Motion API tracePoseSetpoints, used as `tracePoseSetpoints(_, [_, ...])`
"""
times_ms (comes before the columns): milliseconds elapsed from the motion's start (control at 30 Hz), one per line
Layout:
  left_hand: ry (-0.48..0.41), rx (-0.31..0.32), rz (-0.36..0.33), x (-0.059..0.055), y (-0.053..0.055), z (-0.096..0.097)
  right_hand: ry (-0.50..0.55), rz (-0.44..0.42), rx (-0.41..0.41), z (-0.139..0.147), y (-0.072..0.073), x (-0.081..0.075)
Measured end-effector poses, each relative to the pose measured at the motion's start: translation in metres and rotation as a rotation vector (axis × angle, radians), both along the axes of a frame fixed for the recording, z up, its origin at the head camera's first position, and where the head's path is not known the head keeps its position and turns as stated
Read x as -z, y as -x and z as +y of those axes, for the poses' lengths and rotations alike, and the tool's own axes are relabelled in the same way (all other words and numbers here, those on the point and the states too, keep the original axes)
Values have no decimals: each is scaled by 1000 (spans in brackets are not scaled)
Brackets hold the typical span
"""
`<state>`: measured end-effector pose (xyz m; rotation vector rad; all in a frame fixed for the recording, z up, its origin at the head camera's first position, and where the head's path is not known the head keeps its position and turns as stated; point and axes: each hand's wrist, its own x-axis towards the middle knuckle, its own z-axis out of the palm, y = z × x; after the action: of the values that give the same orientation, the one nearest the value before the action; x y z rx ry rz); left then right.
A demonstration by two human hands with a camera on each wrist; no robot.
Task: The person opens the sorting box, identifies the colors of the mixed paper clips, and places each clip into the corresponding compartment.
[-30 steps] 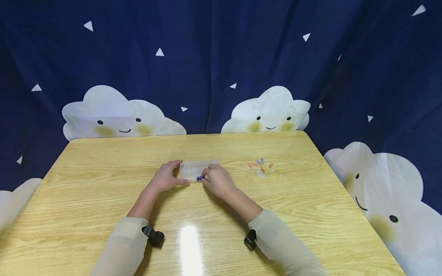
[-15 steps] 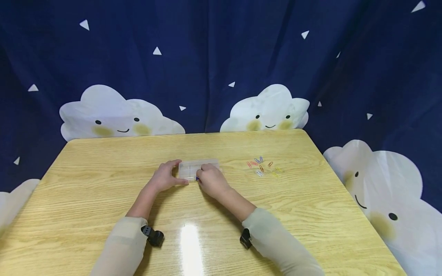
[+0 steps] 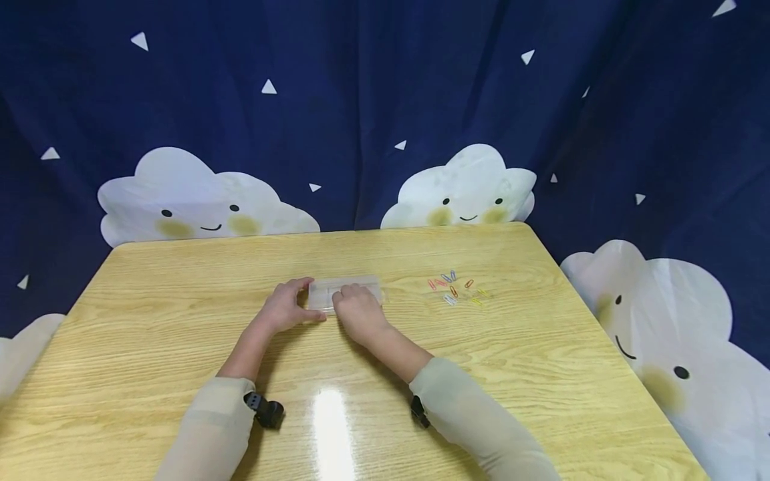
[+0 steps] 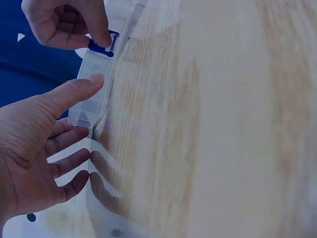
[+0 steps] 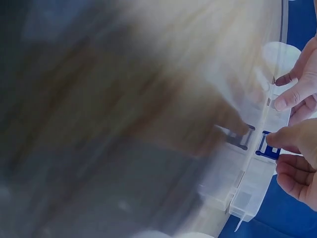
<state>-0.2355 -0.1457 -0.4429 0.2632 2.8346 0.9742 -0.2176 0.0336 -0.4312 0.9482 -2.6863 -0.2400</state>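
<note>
A clear plastic compartment box (image 3: 320, 292) lies on the table. My left hand (image 3: 285, 307) grips its left end, the thumb at the front edge and the other fingers round the far side and corner. In the left wrist view the lower fingers of that hand spread free of the box. My right hand (image 3: 361, 312) is at the middle of the box's front. Its thumb presses on a blue latch (image 5: 267, 151), with the other fingers curled behind, as the right wrist view shows. From the head view the latch is hidden by this hand.
Several coloured paper clips (image 3: 454, 291), in pink, blue, red, white and yellow, lie scattered right of the box on the wooden table (image 3: 180, 334). A dark blue curtain (image 3: 337, 100) with clouds hangs behind the table.
My right hand has shifted left along the box's front and now covers the blue latch that showed before. The left hand keeps its hold; the head view has drifted slightly.
</note>
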Motion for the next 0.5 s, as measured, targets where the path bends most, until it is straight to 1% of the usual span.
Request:
tracePoseSetpoints(233, [-1,3,8,0,1,0,-65,40,-19,-1,-2,-1])
tracePoseSetpoints(500, [4,12,8,0,2,0,-77,94,-32,-2,-2,2])
